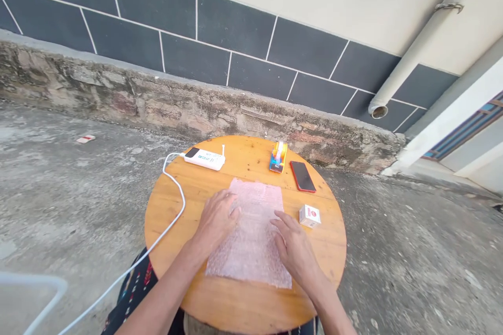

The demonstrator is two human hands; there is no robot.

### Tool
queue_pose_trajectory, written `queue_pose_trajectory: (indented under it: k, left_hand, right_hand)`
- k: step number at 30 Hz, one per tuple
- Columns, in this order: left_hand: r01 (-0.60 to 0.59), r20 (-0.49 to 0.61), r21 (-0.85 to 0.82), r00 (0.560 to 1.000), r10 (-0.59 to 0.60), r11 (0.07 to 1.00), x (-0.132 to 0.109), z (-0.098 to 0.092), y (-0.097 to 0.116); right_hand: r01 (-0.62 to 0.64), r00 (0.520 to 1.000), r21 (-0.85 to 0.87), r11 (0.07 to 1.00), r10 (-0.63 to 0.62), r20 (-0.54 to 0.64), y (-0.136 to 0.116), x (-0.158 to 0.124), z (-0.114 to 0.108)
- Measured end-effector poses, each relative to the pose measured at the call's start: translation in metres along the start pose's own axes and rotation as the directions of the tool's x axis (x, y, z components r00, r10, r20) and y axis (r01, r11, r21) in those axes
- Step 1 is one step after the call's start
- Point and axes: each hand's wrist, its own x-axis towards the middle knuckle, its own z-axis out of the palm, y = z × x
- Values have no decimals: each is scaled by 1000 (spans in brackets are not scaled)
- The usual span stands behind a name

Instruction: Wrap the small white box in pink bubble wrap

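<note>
A sheet of pinkish bubble wrap (pixel 255 235) lies flat on the round wooden table (pixel 236 311). My left hand (pixel 219 217) rests at its left edge, fingers stretched out and holding nothing. Over the right edge is my right hand (pixel 291 241), its fingers apart and also holding nothing. Close to the right hand stands a small white box (pixel 310 216) with red print. Whether the fingertips press on the wrap or hover just above it, I cannot tell.
Toward the table's back are a white power bank (pixel 206 158) with a white cable (pixel 182 193), a yellow and blue tape dispenser (pixel 278 157), and a red-edged phone (pixel 302 176). Behind stands a tiled wall (pixel 251 31) with a drainpipe (pixel 420 47). Concrete ground (pixel 78 183) surrounds the table.
</note>
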Motion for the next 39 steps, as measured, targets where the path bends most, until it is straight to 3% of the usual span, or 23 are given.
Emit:
queue_pose_trajectory:
  k: [5,9,14,23,26,31,37,39]
  left_hand:
    - [-171,96,-19,980,172,985,6,10,28]
    - [-185,103,-26,977,187,982,12,34,26]
    - [-175,77,-41,981,178,984,9,42,11]
    - [-60,5,-9,998,60,998,13,38,-11]
    - [-18,-43,17,999,19,1000,14,36,-10]
    - [-101,-5,27,995,101,994,9,37,3]
    - [69,-94,95,994,-60,993,10,35,-5]
    - [58,-92,100,995,-49,993,11,33,-6]
  right_hand:
    - [16,1000,-26,1000,-16,5,-5,46,22]
    - [-10,1000,-41,999,9,-13,0,63,40]
    - [-80,996,-73,994,77,-42,13,58,48]
    - [-174,984,-126,977,167,-68,27,53,40]
    - [-179,983,-132,975,171,-72,27,53,40]
    - [-191,980,-142,971,181,-79,26,53,43]
    - [-203,978,-152,967,194,-70,25,54,45]
    - [-206,978,-154,966,198,-66,25,54,44]
